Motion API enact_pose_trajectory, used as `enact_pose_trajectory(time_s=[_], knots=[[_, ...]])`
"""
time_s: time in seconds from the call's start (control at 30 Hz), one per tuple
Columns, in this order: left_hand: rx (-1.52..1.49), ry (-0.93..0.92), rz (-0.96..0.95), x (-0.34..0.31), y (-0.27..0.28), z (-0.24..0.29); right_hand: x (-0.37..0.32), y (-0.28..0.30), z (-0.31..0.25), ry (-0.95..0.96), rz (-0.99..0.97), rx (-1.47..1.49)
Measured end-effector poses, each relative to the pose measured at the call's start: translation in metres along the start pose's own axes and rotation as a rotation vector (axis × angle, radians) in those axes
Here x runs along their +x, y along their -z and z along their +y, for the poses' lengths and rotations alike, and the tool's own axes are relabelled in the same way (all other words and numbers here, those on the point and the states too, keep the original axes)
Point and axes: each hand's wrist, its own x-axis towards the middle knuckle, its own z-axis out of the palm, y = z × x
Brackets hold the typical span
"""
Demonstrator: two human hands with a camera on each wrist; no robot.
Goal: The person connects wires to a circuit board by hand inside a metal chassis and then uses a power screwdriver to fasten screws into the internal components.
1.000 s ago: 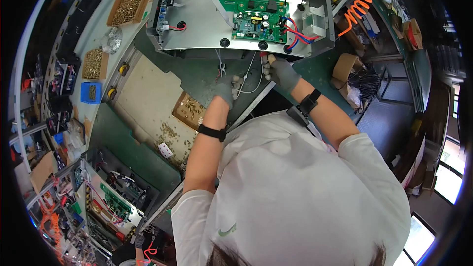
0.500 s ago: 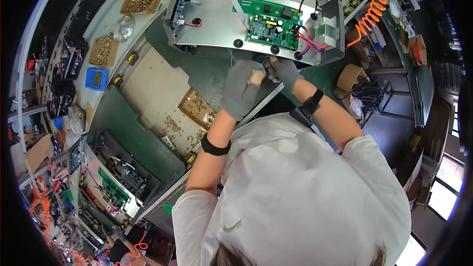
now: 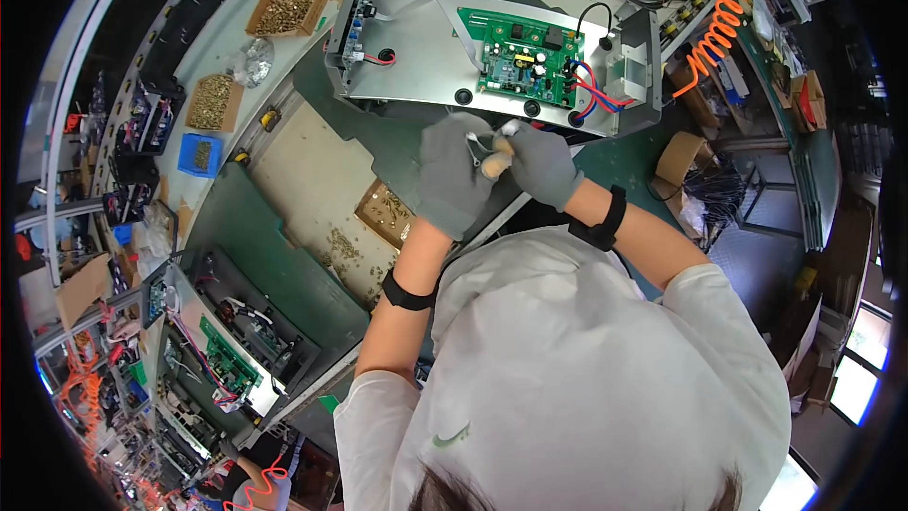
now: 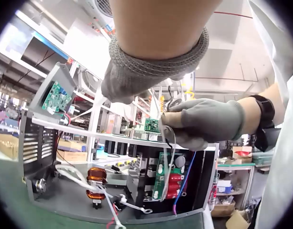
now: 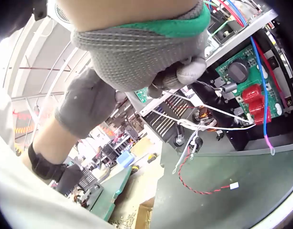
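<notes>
Between the gloved left hand (image 3: 454, 175) and right hand (image 3: 544, 166), held close together, runs a pale wire (image 3: 472, 138); the left fingers are curled round it and the right thumb and fingers pinch it. Just beyond both hands stands the chassis (image 3: 407, 66), dark-walled with a silver plate on top, carrying a green circuit board (image 3: 525, 61) and red and blue wires (image 3: 591, 99) at its right end. Below the hands, its open side shows a copper coil (image 4: 96, 183), red components (image 4: 173, 186) on a second board, and loose white leads tipped with ring terminals.

To the left of the left hand, a small carton (image 3: 383, 215) holds metal bits, with more spilled beside it. Farther off that way, two more cartons of brass-coloured pieces (image 3: 288, 7) flank a clear bag (image 3: 253, 63), near a blue bin (image 3: 200, 155).

Under all this the counter (image 3: 303, 161) is cream and green. Well right of the right hand hangs an orange coiled hose (image 3: 724, 14), above a carton beside black cables.
</notes>
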Motion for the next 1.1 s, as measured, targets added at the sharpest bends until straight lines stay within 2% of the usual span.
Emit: enact_pose_trajectory(time_s=[0.07, 0.1, 0.13, 0.2, 0.27, 0.33, 0.37, 0.43, 0.47, 0.53, 0.67, 0.73, 0.77, 0.83, 0.87, 0.93, 0.97, 1.0, 1.07, 1.1], knots=[[-0.381, 0.406, 0.301, -0.002, -0.008, 0.000, 0.001, -0.016, 0.016, -0.039, 0.177, 0.205], [-0.422, 0.475, 0.165, -0.009, -0.011, -0.010, 0.003, -0.013, 0.014, -0.051, 0.183, 0.283], [-0.420, 0.471, 0.169, -0.014, -0.019, -0.014, 0.003, -0.011, 0.011, -0.045, 0.186, 0.283], [-0.701, 0.662, 0.157, -0.016, -0.031, -0.009, 0.000, -0.009, 0.004, -0.088, 0.106, 0.195], [-0.671, 0.650, 0.136, -0.011, -0.034, -0.007, -0.002, -0.015, 0.007, -0.062, 0.122, 0.184], [-0.879, 0.711, 0.116, -0.001, -0.030, 0.001, -0.002, -0.017, 0.009, -0.004, 0.100, 0.171], [-0.880, 0.711, 0.116, 0.001, -0.032, -0.001, -0.002, -0.016, 0.008, -0.004, 0.100, 0.171], [-0.829, 0.476, 0.046, 0.005, -0.034, -0.004, -0.002, -0.011, 0.006, -0.066, 0.006, 0.138], [-0.831, 0.474, 0.044, 0.006, -0.031, -0.003, -0.001, -0.008, 0.006, -0.068, 0.008, 0.137], [-0.813, 0.357, -0.072, 0.010, -0.025, 0.000, 0.002, -0.004, 0.008, -0.131, -0.170, 0.065], [-0.648, 0.264, -0.094, 0.007, -0.038, -0.006, 0.002, -0.010, 0.008, -0.156, -0.232, 0.046], [-0.516, 0.166, 0.019, 0.002, -0.058, -0.014, 0.001, -0.011, 0.005, -0.203, -0.282, -0.035], [-0.520, 0.165, 0.018, 0.000, -0.064, -0.014, -0.001, -0.010, 0.006, -0.207, -0.281, -0.037], [-0.643, 0.424, 0.052, -0.006, -0.072, -0.016, -0.008, -0.008, 0.008, -0.110, -0.175, 0.034], [-0.645, 0.423, 0.051, -0.007, -0.073, -0.018, -0.011, -0.001, 0.005, -0.112, -0.176, 0.033], [-0.450, 0.674, -0.098, -0.006, -0.074, -0.026, -0.018, 0.017, -0.001, -0.019, 0.050, 0.108], [-0.291, 0.754, -0.217, 0.002, -0.065, -0.020, -0.021, 0.021, 0.001, 0.014, 0.125, 0.019], [-0.292, 0.757, -0.211, 0.000, -0.073, -0.026, -0.021, 0.026, 0.005, 0.020, 0.122, 0.017], [-0.303, 0.714, -0.163, -0.007, -0.103, -0.042, -0.018, 0.040, 0.009, 0.145, 0.283, -0.315], [-0.256, 0.656, -0.117, -0.005, -0.110, -0.043, -0.017, 0.045, 0.009, 0.130, 0.259, -0.393]])
